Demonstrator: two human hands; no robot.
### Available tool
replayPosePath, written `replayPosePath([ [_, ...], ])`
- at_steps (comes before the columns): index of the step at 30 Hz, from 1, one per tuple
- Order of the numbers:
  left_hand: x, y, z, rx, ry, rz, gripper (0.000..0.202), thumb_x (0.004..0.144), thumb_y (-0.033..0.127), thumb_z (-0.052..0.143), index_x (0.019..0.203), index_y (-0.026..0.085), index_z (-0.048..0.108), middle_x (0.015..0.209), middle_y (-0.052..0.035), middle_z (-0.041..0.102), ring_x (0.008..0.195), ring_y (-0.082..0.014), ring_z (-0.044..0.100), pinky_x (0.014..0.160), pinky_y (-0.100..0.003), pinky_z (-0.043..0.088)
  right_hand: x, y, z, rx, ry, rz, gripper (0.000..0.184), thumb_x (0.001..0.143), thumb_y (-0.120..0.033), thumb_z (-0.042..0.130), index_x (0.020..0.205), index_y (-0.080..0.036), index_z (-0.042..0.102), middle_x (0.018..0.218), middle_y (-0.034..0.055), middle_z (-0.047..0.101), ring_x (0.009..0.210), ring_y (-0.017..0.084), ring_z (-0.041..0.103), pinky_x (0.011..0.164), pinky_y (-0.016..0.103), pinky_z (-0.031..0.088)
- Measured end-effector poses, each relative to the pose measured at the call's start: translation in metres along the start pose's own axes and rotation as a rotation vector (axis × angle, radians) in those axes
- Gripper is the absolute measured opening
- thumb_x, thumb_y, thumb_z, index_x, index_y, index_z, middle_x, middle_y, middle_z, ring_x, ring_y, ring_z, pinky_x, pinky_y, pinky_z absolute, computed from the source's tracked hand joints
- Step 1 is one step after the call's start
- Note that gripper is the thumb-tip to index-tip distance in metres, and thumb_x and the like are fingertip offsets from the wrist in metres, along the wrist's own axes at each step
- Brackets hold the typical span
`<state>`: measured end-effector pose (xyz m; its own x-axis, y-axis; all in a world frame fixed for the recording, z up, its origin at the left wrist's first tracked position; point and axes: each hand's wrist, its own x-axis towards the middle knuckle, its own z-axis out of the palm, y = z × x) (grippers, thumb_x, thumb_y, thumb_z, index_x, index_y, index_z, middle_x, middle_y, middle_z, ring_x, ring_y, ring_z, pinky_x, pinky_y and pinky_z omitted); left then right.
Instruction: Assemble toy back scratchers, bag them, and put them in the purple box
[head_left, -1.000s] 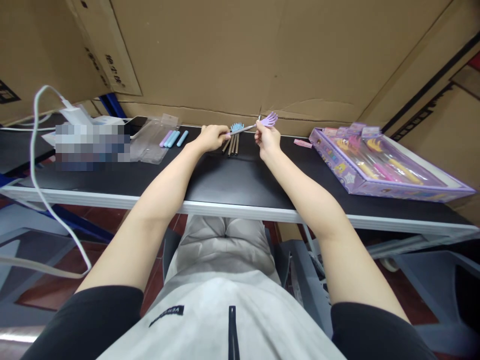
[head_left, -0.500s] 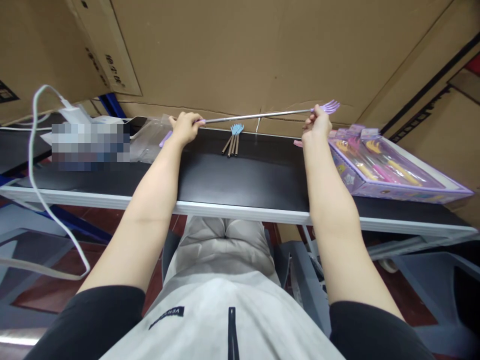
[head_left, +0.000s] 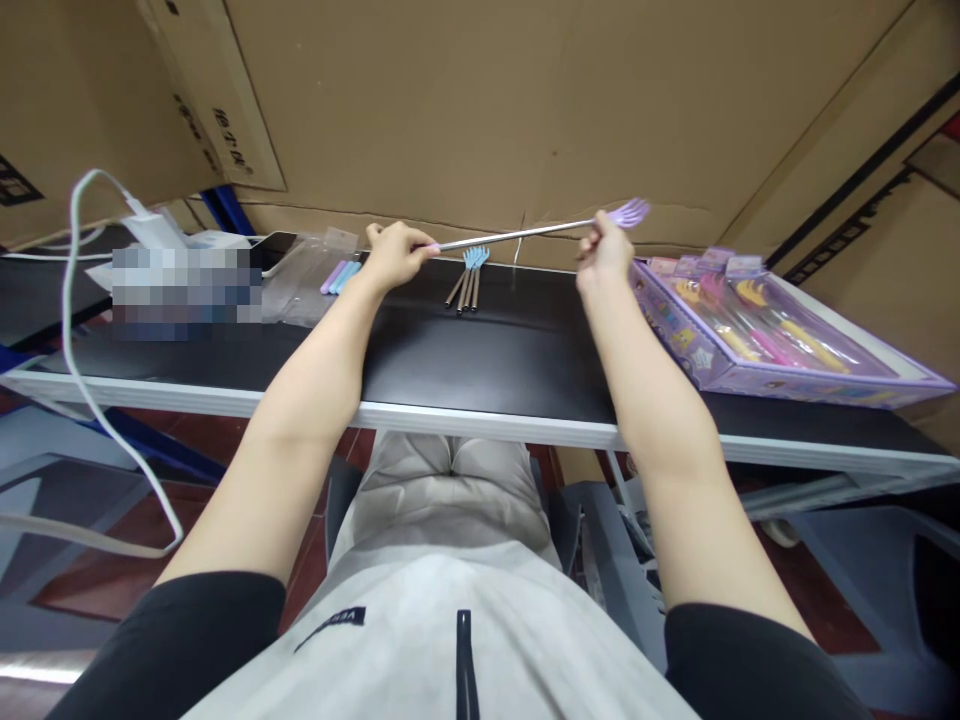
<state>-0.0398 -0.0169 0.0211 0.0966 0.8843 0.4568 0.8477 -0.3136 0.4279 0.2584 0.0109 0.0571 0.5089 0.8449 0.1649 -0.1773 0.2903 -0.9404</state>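
Note:
A telescopic back scratcher [head_left: 517,235] with a silver rod and a purple claw head is stretched nearly level above the back of the table. At its left end, my left hand [head_left: 396,258] is closed with thumb and fingers pinching the rod's end. My right hand [head_left: 604,250] grips the other end, just below the purple claw. Under the rod lie several blue claw heads on short metal shafts [head_left: 472,272], side by side on the black tabletop. Left of my left hand, loose purple and blue handles [head_left: 341,276] lie by a clear plastic bag.
A purple display box [head_left: 810,385] with packed yellow and pink back scratchers stands at right. The clear bag [head_left: 289,285] and a blurred item with a white cable [head_left: 71,290] are at left. Cardboard [head_left: 450,110] walls the back; a metal rim [head_left: 487,420] edges the table.
My hands have come closer together, and the rod between them looks shorter. The right hand moved left with the claw; the left moved right, uncovering the loose handles.

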Motion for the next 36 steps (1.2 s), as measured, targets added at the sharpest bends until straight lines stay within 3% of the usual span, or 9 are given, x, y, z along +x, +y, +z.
replayPosePath([
  [2, -0.003, 0.017, -0.001, 0.015, 0.003, 0.046, 0.019, 0.099, 0.026, 0.058, 0.105, 0.019, 0.075, 0.098, -0.0099, 0.076, 0.123, -0.0322, 0.059, 0.117, -0.055, 0.026, -0.008, 0.016, 0.012, -0.053, -0.171, -0.098, 0.051, 0.107, -0.040, 0.062, 0.069, -0.024, 0.032, 0.060, -0.0077, 0.033, 0.053, 0.007, 0.042, 0.052, 0.023, 0.029],
  [4, -0.006, 0.032, 0.001, 0.016, 0.008, 0.076, 0.021, 0.099, 0.025, 0.057, 0.104, 0.019, 0.077, 0.098, -0.0100, 0.075, 0.121, -0.0321, 0.060, 0.118, -0.056, 0.025, -0.019, 0.030, 0.022, -0.048, -0.256, -0.112, 0.051, 0.102, -0.044, 0.070, 0.071, -0.024, 0.034, 0.062, -0.0070, 0.034, 0.056, 0.010, 0.047, 0.053, 0.023, 0.034],
  [7, -0.011, 0.045, 0.010, 0.021, -0.013, 0.150, 0.022, 0.098, 0.027, 0.058, 0.098, 0.018, 0.078, 0.091, -0.0090, 0.074, 0.115, -0.0325, 0.062, 0.118, -0.060, 0.025, -0.042, 0.038, 0.030, 0.013, -0.292, -0.041, 0.047, 0.100, -0.038, 0.072, 0.074, -0.025, 0.036, 0.063, -0.0074, 0.034, 0.056, 0.010, 0.044, 0.053, 0.024, 0.036],
  [12, -0.015, 0.051, 0.033, 0.014, -0.086, 0.193, 0.022, 0.094, 0.030, 0.060, 0.090, 0.020, 0.079, 0.079, -0.0057, 0.071, 0.106, -0.0317, 0.065, 0.117, -0.061, 0.025, -0.071, 0.028, 0.031, -0.003, -0.344, -0.014, 0.054, 0.092, -0.045, 0.082, 0.074, -0.025, 0.035, 0.061, -0.0094, 0.034, 0.055, 0.009, 0.042, 0.053, 0.022, 0.038],
  [19, -0.016, 0.058, 0.036, -0.055, -0.109, 0.109, 0.024, 0.096, 0.035, 0.062, 0.094, 0.017, 0.079, 0.085, -0.0067, 0.076, 0.102, -0.0287, 0.068, 0.113, -0.050, 0.036, -0.062, 0.025, 0.028, -0.092, -0.317, -0.012, 0.050, 0.090, -0.042, 0.085, 0.075, -0.024, 0.041, 0.062, -0.0093, 0.045, 0.054, 0.006, 0.049, 0.051, 0.018, 0.037],
  [22, -0.015, 0.056, 0.035, -0.158, -0.064, 0.047, 0.027, 0.098, 0.038, 0.062, 0.097, 0.016, 0.077, 0.090, -0.0090, 0.079, 0.101, -0.0268, 0.070, 0.104, -0.042, 0.047, -0.062, 0.028, 0.027, -0.163, -0.337, -0.069, 0.035, 0.090, -0.032, 0.084, 0.079, -0.022, 0.052, 0.071, -0.0060, 0.058, 0.064, 0.007, 0.060, 0.058, 0.018, 0.045],
  [26, -0.012, 0.052, 0.039, -0.355, -0.048, -0.120, 0.027, 0.102, 0.037, 0.058, 0.096, 0.016, 0.072, 0.090, -0.0112, 0.081, 0.085, -0.0219, 0.072, 0.085, -0.034, 0.056, -0.078, 0.032, 0.029, -0.267, -0.517, -0.012, 0.015, 0.090, -0.012, 0.077, 0.089, -0.019, 0.064, 0.079, -0.0023, 0.069, 0.069, 0.009, 0.066, 0.066, 0.020, 0.054],
  [31, -0.013, 0.054, 0.047, -0.534, -0.214, -0.224, 0.035, 0.107, 0.034, 0.055, 0.078, 0.016, 0.065, 0.084, -0.0117, 0.080, 0.066, -0.0158, 0.069, 0.066, -0.028, 0.054, -0.095, 0.037, 0.027, -0.438, -0.819, 0.115, 0.008, 0.095, -0.009, 0.072, 0.094, -0.017, 0.069, 0.070, -0.0005, 0.073, 0.056, 0.010, 0.066, 0.053, 0.017, 0.049],
  [36, -0.017, 0.059, 0.054, -0.611, -0.358, -0.221, 0.040, 0.106, 0.025, 0.049, 0.070, 0.015, 0.064, 0.074, -0.0110, 0.077, 0.046, -0.0104, 0.054, 0.053, -0.027, 0.046, -0.092, 0.041, 0.025, -0.484, -0.860, 0.177, 0.024, 0.100, -0.018, 0.069, 0.077, -0.016, 0.065, 0.058, 0.0014, 0.068, 0.046, 0.010, 0.060, 0.043, 0.015, 0.041],
])
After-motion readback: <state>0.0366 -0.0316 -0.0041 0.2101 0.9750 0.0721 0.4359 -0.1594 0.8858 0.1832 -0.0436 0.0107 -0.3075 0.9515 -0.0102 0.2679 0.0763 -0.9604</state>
